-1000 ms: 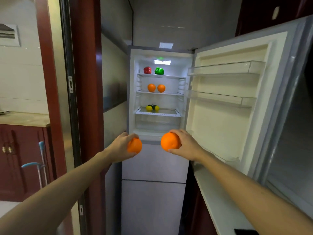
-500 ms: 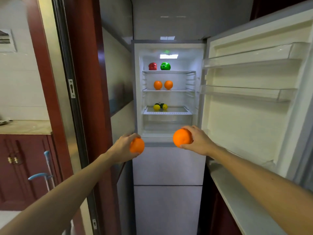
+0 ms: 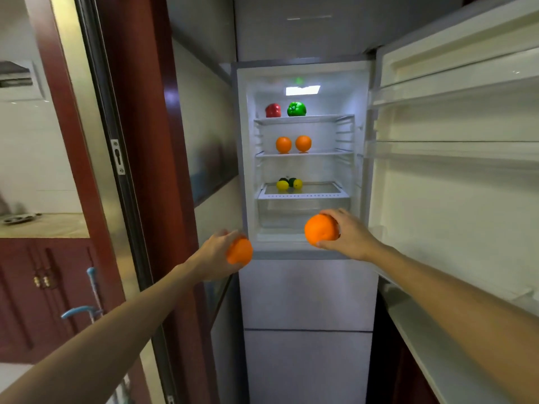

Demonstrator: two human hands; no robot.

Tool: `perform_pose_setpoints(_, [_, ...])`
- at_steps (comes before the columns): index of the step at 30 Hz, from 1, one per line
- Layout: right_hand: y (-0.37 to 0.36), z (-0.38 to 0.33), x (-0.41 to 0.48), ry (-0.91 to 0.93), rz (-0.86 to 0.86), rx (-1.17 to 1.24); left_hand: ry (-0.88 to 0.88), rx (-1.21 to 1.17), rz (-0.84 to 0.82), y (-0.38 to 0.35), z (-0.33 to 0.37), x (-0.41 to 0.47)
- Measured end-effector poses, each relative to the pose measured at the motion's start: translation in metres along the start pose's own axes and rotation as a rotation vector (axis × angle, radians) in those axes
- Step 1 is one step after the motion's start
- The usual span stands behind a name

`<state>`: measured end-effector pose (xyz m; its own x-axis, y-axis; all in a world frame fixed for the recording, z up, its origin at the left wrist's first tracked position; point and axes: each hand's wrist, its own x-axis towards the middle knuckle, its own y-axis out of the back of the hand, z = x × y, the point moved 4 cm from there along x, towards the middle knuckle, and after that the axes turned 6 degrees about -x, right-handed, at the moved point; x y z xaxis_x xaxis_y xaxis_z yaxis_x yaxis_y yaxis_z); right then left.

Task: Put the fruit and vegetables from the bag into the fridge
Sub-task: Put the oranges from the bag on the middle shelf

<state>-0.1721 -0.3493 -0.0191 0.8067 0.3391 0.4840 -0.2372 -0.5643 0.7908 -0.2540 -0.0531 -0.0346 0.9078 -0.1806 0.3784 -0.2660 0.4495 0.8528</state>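
Note:
The fridge (image 3: 306,287) stands ahead with its upper door swung open to the right. My left hand (image 3: 214,255) grips an orange (image 3: 240,252) just left of the fridge's lower edge. My right hand (image 3: 347,233) holds a second orange (image 3: 319,230) in front of the clear bottom drawer (image 3: 291,212). On the top shelf sit a red pepper (image 3: 273,110) and a green pepper (image 3: 296,109). Two oranges (image 3: 293,144) rest on the middle shelf (image 3: 329,153). Lemons (image 3: 288,184) and a dark fruit lie on the lowest shelf. The bag is out of view.
The open fridge door (image 3: 455,185) with clear door racks fills the right side. A red-brown door frame (image 3: 140,141) and a wall close in on the left. Beyond it are a kitchen counter (image 3: 43,225), red cabinets and a blue-handled mop (image 3: 87,310).
The camera has moved closer to the fridge, which looks larger. Both hands, still holding the oranges, have advanced toward the open compartment; the right one now overlaps the bottom drawer.

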Motion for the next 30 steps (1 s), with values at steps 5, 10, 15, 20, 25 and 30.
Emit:
perform_pose_setpoints(5, [-0.015,0.024,0.034,0.014,-0.008,-0.003,0.023,0.014,-0.012,-0.006,-0.01,0.038])
perform_pose_setpoints(10, [-0.026,0.039,0.076,0.066,0.01,0.013,0.11,0.067,-0.006,-0.016,-0.018,0.089])
perform_pose_setpoints(15, [-0.031,0.063,0.115,0.099,-0.005,-0.017,0.094,0.061,0.002,-0.03,-0.014,0.14])
perform_pose_setpoints(20, [-0.023,0.089,0.149,0.089,-0.008,-0.028,0.057,0.081,0.045,-0.032,-0.013,0.184])
perform_pose_setpoints(25, [-0.011,0.105,0.177,0.12,0.033,-0.043,0.032,0.094,0.075,-0.033,-0.014,0.215])
perform_pose_setpoints(30, [-0.006,0.113,0.196,0.139,0.052,-0.037,0.026,0.111,0.11,-0.026,-0.013,0.239])
